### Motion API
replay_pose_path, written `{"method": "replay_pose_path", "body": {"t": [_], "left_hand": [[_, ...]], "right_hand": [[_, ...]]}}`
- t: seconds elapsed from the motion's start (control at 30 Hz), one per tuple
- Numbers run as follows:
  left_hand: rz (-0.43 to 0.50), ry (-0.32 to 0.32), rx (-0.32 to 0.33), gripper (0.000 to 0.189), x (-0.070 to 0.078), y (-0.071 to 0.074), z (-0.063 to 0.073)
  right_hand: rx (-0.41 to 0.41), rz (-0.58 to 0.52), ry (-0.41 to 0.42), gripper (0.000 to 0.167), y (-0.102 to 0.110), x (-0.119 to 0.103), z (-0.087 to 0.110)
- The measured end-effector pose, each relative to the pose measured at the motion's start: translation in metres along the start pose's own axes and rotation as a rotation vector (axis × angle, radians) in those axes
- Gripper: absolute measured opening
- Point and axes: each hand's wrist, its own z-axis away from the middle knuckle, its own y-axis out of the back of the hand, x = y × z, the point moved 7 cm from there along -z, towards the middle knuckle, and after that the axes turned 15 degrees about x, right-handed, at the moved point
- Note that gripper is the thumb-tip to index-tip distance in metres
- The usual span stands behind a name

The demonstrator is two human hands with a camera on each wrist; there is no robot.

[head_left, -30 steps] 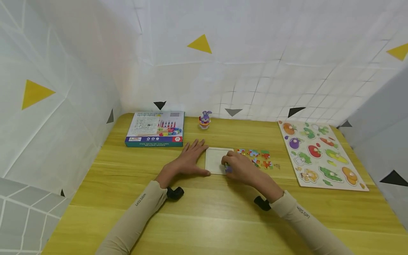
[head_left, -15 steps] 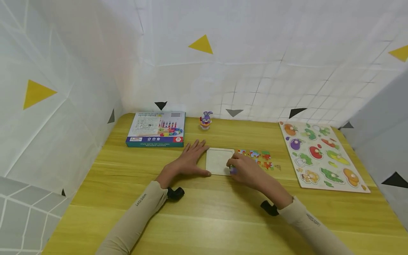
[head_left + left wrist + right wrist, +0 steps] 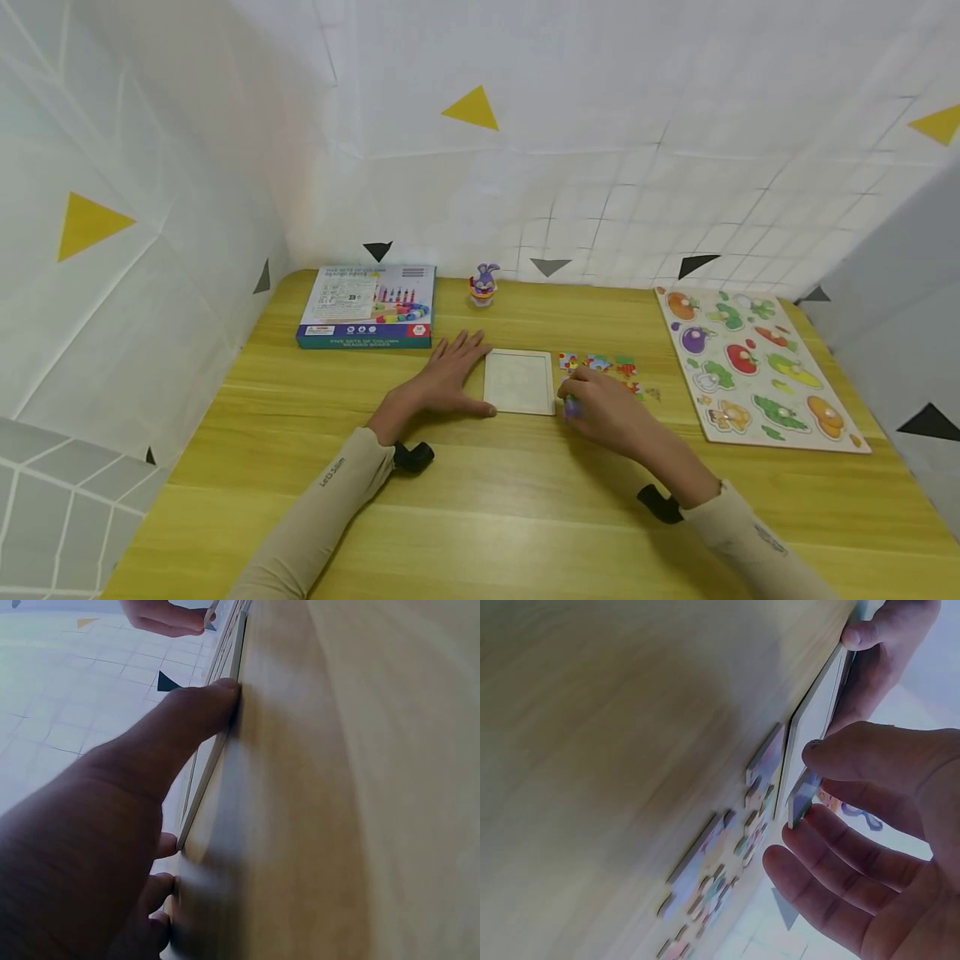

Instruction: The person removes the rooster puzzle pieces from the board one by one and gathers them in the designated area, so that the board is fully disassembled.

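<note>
Puzzle piece (image 3: 572, 407), purple, sat pinched between thumb and fingers of the right hand (image 3: 603, 410), just off the white puzzle tray (image 3: 519, 382) at its 4 o'clock corner; the piece's long axis could not be told. Nothing showed inside the tray. Left hand (image 3: 442, 379) lay flat, fingers spread, thumb touching the tray's 9 o'clock edge. Loose jigsaw pieces (image 3: 609, 369) lay at the tray's 3 o'clock.

— Head view: lighting?
— Bright, even, diffuse; only soft shadows under the forearms on the table (image 3: 480, 517). Straight lines bow toward the picture's edges.
— Wrist views?
— Dimmer, bluish. The left hand (image 3: 112, 847) fills its picture, dark and unfocused. The right hand (image 3: 870, 847) is backlit; the surface beside it is smeared by blur.
</note>
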Motion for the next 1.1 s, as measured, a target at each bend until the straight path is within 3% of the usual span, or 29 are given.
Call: {"method": "replay_pose_path", "body": {"t": [0.2,0.43,0.67,1.1], "left_hand": [[-0.002,0.000,-0.001,0.108,0.000,-0.001,0.000],[-0.002,-0.002,-0.004,0.109,-0.001,-0.003,-0.001],[-0.014,0.005,-0.005,0.110,-0.003,-0.003,-0.001],[0.006,0.008,0.000,0.110,-0.001,-0.001,0.000]], "right_hand": [[-0.016,0.037,-0.018,0.028,0.008,0.005,0.007],[-0.021,0.066,-0.069,0.028,0.017,0.018,0.016],[-0.006,0.066,-0.062,0.028,0.025,0.025,0.021],[-0.049,0.091,-0.124,0.027,0.031,0.041,0.036]]}}
